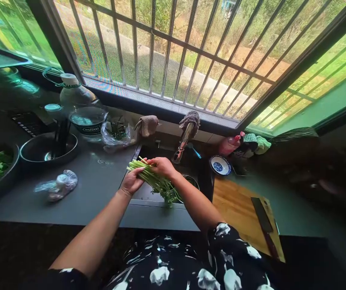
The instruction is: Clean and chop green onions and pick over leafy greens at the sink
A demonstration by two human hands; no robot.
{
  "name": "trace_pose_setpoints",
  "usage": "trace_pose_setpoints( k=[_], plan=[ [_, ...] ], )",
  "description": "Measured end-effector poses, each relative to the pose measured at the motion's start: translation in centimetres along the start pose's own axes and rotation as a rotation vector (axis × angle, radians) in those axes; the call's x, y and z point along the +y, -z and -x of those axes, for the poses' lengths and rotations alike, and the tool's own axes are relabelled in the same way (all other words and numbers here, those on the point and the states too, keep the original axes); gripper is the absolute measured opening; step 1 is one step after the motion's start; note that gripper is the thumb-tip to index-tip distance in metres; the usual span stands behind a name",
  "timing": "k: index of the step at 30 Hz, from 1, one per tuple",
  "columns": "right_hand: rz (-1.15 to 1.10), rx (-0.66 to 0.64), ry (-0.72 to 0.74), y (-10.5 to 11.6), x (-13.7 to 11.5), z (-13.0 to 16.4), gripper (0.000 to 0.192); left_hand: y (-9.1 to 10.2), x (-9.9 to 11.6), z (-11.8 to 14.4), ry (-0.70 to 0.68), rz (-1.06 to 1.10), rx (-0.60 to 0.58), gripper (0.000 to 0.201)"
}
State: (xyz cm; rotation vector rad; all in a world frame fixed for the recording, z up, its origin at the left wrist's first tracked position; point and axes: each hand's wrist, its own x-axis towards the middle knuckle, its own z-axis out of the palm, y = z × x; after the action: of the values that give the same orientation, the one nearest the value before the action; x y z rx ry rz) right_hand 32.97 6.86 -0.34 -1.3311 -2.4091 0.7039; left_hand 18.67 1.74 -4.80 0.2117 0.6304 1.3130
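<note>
A bunch of thin green celery (156,180) lies slantwise over the sink (144,193), its pale cut ends at upper left and its leaves hanging at lower right. My left hand (133,182) is closed around the stalks near the cut ends, thumb on top. Bent over the same stalks from the right, my right hand (161,166) has its fingers pinched on them near the ends. Its fingertips are partly hidden. Behind my right forearm, part of a round bowl or strainer (195,182) shows in the sink.
A faucet (182,146) with a cloth on it rises behind the sink. To the right are a cutting board (232,201) with a cleaver (262,215) and a patterned bowl (220,165). At left stand a black pan (29,155), a plastic bag (62,185) and a large bottle (79,96).
</note>
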Motion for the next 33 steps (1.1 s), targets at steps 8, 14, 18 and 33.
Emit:
trace_pose_setpoints(
  k=[8,14,18,33],
  plan=[
    [0.237,-0.065,-0.026,0.0,-1.7,-0.3,0.026,0.0,0.0,0.1,-0.006,0.014,-0.068,0.058],
    [0.208,-0.072,-0.083,-0.1,-1.8,-0.3,0.018,-0.1,-0.2,0.1,-0.001,-0.041,-0.035,0.052],
    [-0.151,0.072,-0.18,-0.8,-0.7,-0.3,0.015,-0.3,-0.2,-0.2,-0.047,-0.031,0.043,0.033],
    [-0.75,0.198,-0.291,2.1,3.6,4.8,0.027,0.5,2.8,0.2,-0.106,0.091,0.141,0.014]
  ],
)
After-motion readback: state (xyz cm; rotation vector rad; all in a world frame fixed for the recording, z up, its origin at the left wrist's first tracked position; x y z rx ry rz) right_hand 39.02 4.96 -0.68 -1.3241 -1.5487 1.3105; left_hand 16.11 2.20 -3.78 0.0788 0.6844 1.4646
